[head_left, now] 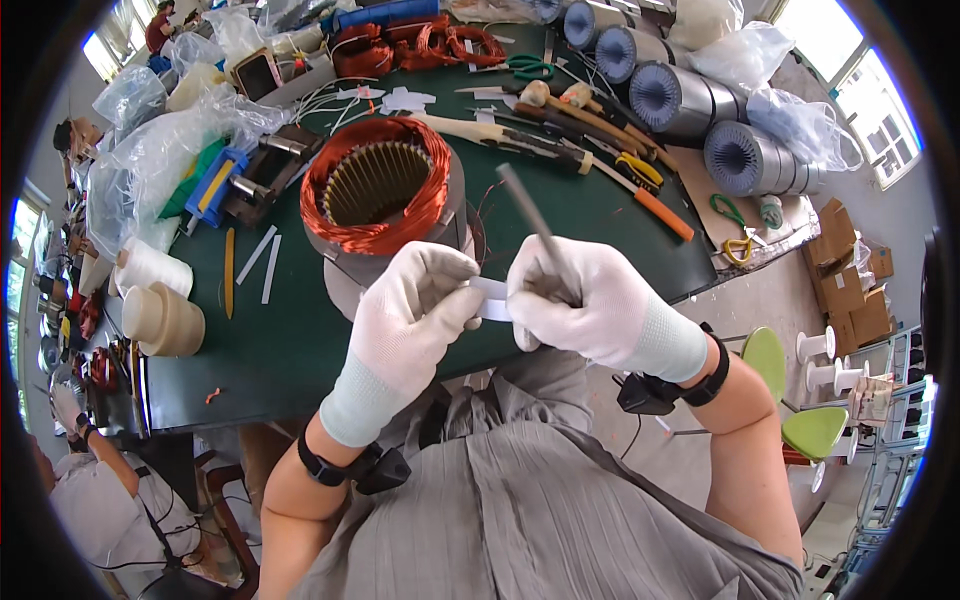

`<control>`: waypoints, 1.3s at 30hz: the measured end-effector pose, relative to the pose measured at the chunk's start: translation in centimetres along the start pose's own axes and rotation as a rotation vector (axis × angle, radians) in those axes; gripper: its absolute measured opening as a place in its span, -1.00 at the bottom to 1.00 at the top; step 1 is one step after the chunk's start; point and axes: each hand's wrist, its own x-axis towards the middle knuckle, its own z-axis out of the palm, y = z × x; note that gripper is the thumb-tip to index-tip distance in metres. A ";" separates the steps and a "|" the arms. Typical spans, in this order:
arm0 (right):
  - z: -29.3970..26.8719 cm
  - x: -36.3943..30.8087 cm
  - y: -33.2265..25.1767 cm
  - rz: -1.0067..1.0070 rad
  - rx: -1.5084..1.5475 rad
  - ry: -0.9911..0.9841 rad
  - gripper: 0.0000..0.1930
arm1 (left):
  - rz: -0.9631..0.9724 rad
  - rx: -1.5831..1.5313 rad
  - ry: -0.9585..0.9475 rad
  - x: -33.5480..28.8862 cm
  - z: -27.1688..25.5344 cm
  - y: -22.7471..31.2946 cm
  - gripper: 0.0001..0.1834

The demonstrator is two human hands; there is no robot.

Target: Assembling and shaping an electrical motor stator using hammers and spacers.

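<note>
A small white strip [491, 299], like insulating paper, spans the gap between my two gloved hands. My left hand [412, 312] pinches one end of it between thumb and fingers. At its other end are the closed fingers of my right hand [590, 303], which also grips a thin grey metal bar [525, 205] slanting up and away to the left. Just beyond my hands stands a motor stator [380, 185] with red-orange copper windings round its slotted bore. Its lower right side is partly hidden behind my hands.
Two loose white strips [264, 262] and a yellow stick [229, 272] lie left of the stator, near a thread spool [152, 272]. Mallets, yellow-handled cutters [640, 170] and green scissors [530, 67] lie beyond. Steel cores [680, 100] line the right back. Another person sits lower left.
</note>
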 end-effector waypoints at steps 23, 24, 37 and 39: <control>-1.8 0.2 6.2 -0.234 -0.581 0.001 -0.64 | -0.040 0.392 -0.016 1.0 2.1 -3.9 -0.86; -2.8 0.0 6.0 -0.220 -0.632 -0.027 -0.67 | 0.056 0.501 -0.048 0.9 1.5 -4.4 -0.89; -31.2 9.3 15.7 0.281 -1.070 0.766 -0.73 | 0.204 0.562 0.048 0.0 1.6 -9.7 -0.91; -33.1 8.9 15.7 0.218 -0.888 0.660 -0.74 | 0.415 0.631 0.051 0.3 1.7 -11.1 -0.87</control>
